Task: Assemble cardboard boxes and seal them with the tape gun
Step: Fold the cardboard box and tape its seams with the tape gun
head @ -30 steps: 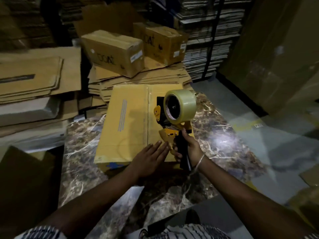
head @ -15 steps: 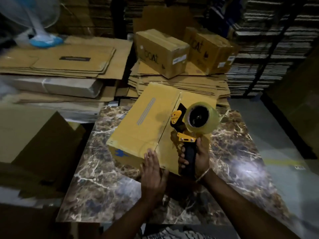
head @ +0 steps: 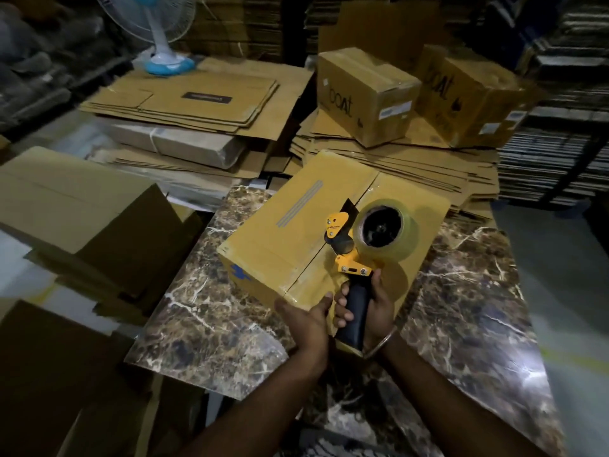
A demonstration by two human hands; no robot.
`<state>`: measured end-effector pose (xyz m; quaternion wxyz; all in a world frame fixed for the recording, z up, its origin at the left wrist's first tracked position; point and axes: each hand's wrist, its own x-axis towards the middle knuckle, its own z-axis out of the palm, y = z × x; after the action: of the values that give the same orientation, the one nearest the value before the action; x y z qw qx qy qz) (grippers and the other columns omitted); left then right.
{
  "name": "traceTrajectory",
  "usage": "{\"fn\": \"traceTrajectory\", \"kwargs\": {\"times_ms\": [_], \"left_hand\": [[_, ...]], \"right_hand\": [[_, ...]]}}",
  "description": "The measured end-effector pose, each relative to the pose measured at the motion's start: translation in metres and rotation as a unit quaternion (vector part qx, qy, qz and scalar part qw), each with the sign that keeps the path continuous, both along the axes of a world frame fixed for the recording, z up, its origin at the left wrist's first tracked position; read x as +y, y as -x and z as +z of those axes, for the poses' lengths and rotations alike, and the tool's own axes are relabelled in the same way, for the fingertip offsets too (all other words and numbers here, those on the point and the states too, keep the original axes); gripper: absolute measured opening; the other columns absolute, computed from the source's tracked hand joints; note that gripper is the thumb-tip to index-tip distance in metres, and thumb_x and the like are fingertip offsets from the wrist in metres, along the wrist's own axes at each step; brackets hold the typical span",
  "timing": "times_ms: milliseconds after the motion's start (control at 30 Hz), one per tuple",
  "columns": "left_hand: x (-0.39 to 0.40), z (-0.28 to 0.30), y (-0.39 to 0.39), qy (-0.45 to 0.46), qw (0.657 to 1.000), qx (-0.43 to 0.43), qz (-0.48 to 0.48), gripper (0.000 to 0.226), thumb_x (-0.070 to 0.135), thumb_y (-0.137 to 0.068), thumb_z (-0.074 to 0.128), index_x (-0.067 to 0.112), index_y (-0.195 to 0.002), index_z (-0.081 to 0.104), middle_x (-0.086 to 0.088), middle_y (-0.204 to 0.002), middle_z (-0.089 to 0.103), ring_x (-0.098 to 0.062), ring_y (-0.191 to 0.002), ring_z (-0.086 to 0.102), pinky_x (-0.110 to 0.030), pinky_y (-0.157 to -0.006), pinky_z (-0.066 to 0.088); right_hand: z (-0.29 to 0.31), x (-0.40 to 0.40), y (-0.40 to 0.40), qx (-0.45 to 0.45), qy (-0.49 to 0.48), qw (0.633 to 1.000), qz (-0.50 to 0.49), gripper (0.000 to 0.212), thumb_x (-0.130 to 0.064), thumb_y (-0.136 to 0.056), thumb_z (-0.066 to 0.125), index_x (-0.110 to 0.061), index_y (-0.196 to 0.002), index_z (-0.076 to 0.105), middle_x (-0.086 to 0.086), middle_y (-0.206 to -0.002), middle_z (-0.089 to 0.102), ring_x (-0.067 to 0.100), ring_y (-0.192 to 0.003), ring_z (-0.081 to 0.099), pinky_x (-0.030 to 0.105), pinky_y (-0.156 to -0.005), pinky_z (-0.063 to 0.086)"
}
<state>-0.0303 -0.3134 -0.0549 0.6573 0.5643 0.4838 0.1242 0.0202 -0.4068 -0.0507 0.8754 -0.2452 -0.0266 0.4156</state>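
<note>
Bare forearms, no sleeves showing — 1 thin metal bangle [head: 379, 345] circles the right wrist.

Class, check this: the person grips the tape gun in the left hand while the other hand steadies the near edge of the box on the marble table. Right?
Wrong hand. The head view shows the right hand gripping the tape gun; the left hand steadies the box on the marble table.
</note>
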Motion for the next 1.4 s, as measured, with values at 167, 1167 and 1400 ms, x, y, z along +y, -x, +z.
{"fn": "traceTrajectory", "kwargs": {"times_ms": [167, 1167, 1400], "left_hand": [[0.014, -0.012, 0.014, 0.01, 0.996, -0.039, -0.081, 0.134, 0.071, -0.051, 0.08, 0.014, -0.153, 0.016, -0.015, -0.146, 0.05, -0.032, -0.129, 0.054, -0.05, -0.108, 0.044], [0.147, 0.015, -0.009, 0.019, 0.954, -0.099, -0.283, 0.057, 0.004, -0.097, 0.061, 0.027, -0.139, 0.029, 0.005, -0.126, 0.055, -0.017, -0.109, 0.058, -0.03, -0.081, 0.05], [0.155, 0.047, -0.034, 0.089, 0.971, -0.118, -0.187, 0.025, 0.023, -0.104, 0.048, 0.004, -0.106, 0.065, -0.01, -0.082, 0.064, -0.024, -0.065, 0.059, -0.034, -0.061, 0.046]], "right_hand": [[0.021, -0.003, -0.006, -0.005, 0.063, 0.998, 0.027, 0.073, -0.069, -0.052, 0.087, -0.004, -0.075, 0.064, 0.009, -0.064, 0.053, 0.018, -0.04, 0.049, 0.027, -0.042, 0.046], [0.09, 0.076, 0.009, -0.102, 0.39, 0.915, 0.01, 0.064, -0.071, -0.083, 0.04, -0.008, -0.075, 0.049, 0.006, -0.063, 0.041, 0.015, -0.042, 0.03, 0.027, -0.046, 0.022], [0.1, 0.087, 0.006, -0.102, 0.359, 0.928, 0.0, 0.061, -0.069, -0.084, 0.039, -0.009, -0.074, 0.047, 0.005, -0.06, 0.04, 0.014, -0.041, 0.028, 0.028, -0.047, 0.017]]}}
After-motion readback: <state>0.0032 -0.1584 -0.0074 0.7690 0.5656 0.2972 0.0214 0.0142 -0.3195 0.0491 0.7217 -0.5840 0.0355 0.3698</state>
